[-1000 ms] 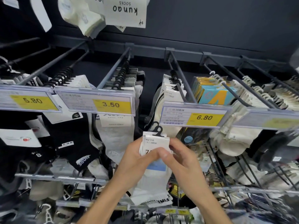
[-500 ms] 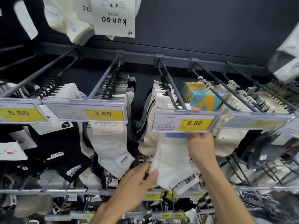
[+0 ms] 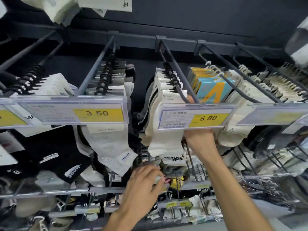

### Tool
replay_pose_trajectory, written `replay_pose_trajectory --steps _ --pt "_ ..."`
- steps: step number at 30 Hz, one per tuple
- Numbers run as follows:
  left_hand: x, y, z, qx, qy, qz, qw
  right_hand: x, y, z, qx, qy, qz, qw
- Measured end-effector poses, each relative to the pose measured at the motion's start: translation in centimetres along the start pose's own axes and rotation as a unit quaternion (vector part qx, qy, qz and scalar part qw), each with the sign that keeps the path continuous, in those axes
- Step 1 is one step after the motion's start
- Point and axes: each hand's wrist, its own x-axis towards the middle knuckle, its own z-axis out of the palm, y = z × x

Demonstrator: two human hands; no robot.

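A white sock pack with "FINE" on its cuff hangs at the front of the hook above the 6.80 price tag. My right hand reaches up behind that tag and holds the pack's top. One of its fingertips shows above the tag beside the hook's tip; the others are hidden. My left hand is lower down, at the rail of the row below. Its fingers curl around a small pale pack, which is blurred.
Grey "keep" socks hang under a 3.50 tag to the left, black socks beyond them. A blue and yellow pack and cream socks hang to the right. Lower rails carry several more packs.
My right hand has lifted the white sock pack from chest height up to the hook behind the 6.80 tag. My left hand let go of it and dropped to the lower row.
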Motion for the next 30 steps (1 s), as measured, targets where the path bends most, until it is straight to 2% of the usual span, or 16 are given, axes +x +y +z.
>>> replay_pose_trajectory --steps 2,4,6,8,11,13,17,19,21,22,25,27,30 --pt "-0.2 1.0 0.2 -0.022 0.092 0.013 0.995 0.0 1.4 0.0 0.041 -0.008 -0.12 0.992" --pt "-0.4 2.7 0.7 -0.058 0.165 0.045 0.984 -1.2 3.5 -0.5 0.076 0.017 -0.193 0.978" --pt "-0.4 5.3 1.8 -0.122 0.166 0.082 0.975 -3.8 6.9 -1.7 0.076 0.038 -0.211 0.974" --pt "-0.7 8.2 3.6 -0.183 0.094 0.101 0.973 -7.2 10.5 -3.7 0.049 0.031 -0.188 0.98" --pt "-1.6 12.1 7.8 -0.185 -0.051 0.098 0.976 -13.2 17.4 -7.1 0.014 0.038 -0.088 0.995" --pt "-3.0 14.4 12.0 -0.16 -0.167 0.096 0.968 -17.7 23.0 -9.6 0.019 0.042 0.019 0.999" --pt "-7.6 18.5 22.2 -0.097 -0.356 0.129 0.92 -27.9 34.8 -15.5 -0.035 0.044 0.222 0.973" --pt "-10.5 19.4 27.5 -0.07 -0.445 0.116 0.885 -34.0 40.2 -18.1 -0.059 0.039 0.309 0.948" --pt "-13.4 19.3 32.1 0.013 -0.52 0.089 0.849 -40.2 44.2 -20.4 -0.041 0.033 0.388 0.92" --pt "-14.9 19.0 33.8 0.063 -0.54 0.084 0.835 -43.2 45.5 -21.4 -0.029 0.033 0.43 0.902" --pt "-18.1 18.5 36.6 0.176 -0.561 0.16 0.793 -50.5 47.9 -23.6 -0.003 0.072 0.535 0.842" --pt "-18.8 19.9 37.7 0.176 -0.571 0.186 0.78 -53.4 48.8 -24.3 0.028 0.127 0.573 0.809" --pt "-17.8 24.0 40.2 0.147 -0.585 0.177 0.778 -55.2 50.4 -24.8 0.078 0.16 0.606 0.776"
